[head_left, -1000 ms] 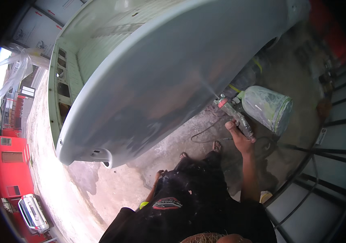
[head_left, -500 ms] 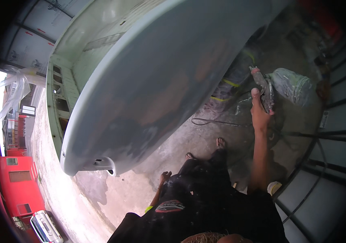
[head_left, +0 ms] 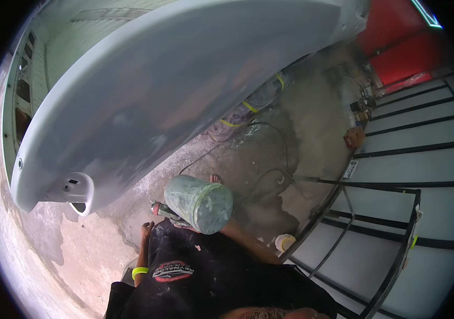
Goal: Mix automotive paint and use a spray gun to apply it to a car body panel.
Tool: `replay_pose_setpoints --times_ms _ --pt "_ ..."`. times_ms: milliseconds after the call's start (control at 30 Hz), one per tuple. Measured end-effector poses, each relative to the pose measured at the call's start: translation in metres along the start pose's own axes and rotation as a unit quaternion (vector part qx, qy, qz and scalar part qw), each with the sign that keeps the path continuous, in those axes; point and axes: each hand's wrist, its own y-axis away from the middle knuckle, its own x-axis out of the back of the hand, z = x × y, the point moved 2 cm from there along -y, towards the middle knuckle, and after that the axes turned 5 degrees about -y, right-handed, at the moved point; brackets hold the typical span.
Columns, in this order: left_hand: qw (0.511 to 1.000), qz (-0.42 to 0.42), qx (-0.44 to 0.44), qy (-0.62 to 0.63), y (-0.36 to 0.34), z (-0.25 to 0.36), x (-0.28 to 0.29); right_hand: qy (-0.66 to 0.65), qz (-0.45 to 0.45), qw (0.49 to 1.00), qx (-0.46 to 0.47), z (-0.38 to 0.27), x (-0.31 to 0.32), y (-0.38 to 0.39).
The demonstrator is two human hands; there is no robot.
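Note:
A spray gun (head_left: 167, 211) with a large, dusty, pale green cup (head_left: 200, 203) is in front of my torso. Most of my right hand (head_left: 185, 227) is hidden behind that cup, closed around the gun, and the forearm comes in from the right. My left hand (head_left: 147, 229) hangs low at my side, fingers loosely apart, holding nothing; a bright yellow band (head_left: 139, 270) circles that wrist. Ahead of me, apart from both hands, spans a big curved vehicle body panel (head_left: 131, 106), patchy grey with a white edge and a handle recess (head_left: 80, 187) at its near left end.
Plastic-wrapped parts with yellow tape (head_left: 237, 114) lie beneath the panel. A dark hose (head_left: 286, 143) loops over the stained concrete floor (head_left: 312, 114). Black metal framing (head_left: 397, 187) runs along the pale right wall, near a small white tub (head_left: 284, 243) and a reddish-brown box (head_left: 354, 137).
My right hand has drawn the spray gun from the far right back toward my torso. The view has shifted, showing more of the right wall. My left hand still hangs low.

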Motion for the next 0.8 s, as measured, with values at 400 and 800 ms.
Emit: replay_pose_setpoints --times_ms 400,800 --pt "0.993 0.067 0.034 -0.085 0.047 0.064 -0.064 -0.265 0.275 0.918 -0.102 0.094 0.073 -0.002" --pt "0.991 0.104 0.055 -0.063 0.081 0.155 -0.051 -0.421 0.496 0.705 -0.282 0.161 0.151 -0.042"
